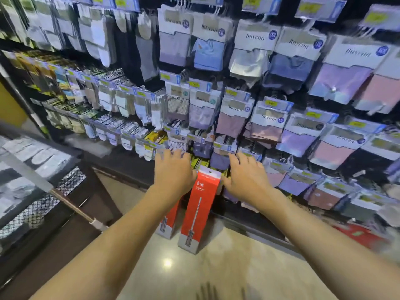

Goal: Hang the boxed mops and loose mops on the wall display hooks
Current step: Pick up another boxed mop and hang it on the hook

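Note:
A tall red-and-white boxed mop [198,210] hangs at the low part of the wall display, its white hang tab at the top between my hands. Behind and left of it a second red boxed mop [170,219] shows partly, hidden in part by my left forearm. My left hand [174,171] reaches toward the display with fingers spread and straight, just left of the front box's top. My right hand [245,177] is spread on the other side, its thumb beside the box's upper right edge. Neither hand grips anything. A loose mop [71,207] with a long handle lies slanted at the left.
The wall display [255,87] is packed with hanging packets of socks and underwear under yellow price tags. A dark mesh-sided bin [43,204] stands at the left. Pale tiled floor [216,267] spreads below. A red item [359,234] lies low at the right.

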